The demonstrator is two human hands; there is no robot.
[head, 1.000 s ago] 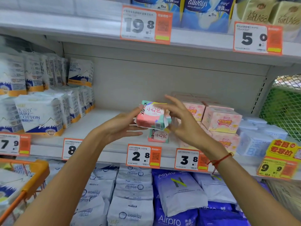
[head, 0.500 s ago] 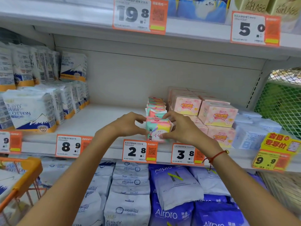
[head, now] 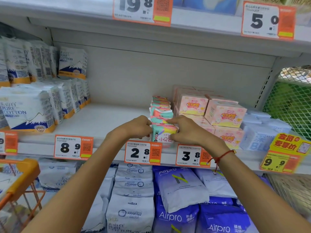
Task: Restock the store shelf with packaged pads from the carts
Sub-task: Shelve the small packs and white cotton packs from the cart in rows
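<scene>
A small pink-and-teal Kotex pad pack (head: 162, 134) stands upright at the front of the middle shelf (head: 101, 121), above the 2.8 price tag. My left hand (head: 137, 126) grips its left side with curled fingers. My right hand (head: 183, 130) holds its right side, index finger lying along the top. Behind it runs a row of the same packs (head: 161, 106) toward the shelf back. The orange cart (head: 18, 179) shows at the lower left with white packs inside.
White Pure Cotton packs (head: 30, 110) fill the shelf's left. Pink boxes (head: 223, 113) and pale blue packs (head: 259, 137) stand to the right. Bare shelf lies between the cotton packs and the Kotex row. Airpro bags (head: 181, 187) sit on the shelf below. Green mesh (head: 292, 98) is at far right.
The pack has come down from mid-air, turned upright and now stands at the shelf front ahead of its row. Both hands followed it down and stay on its sides.
</scene>
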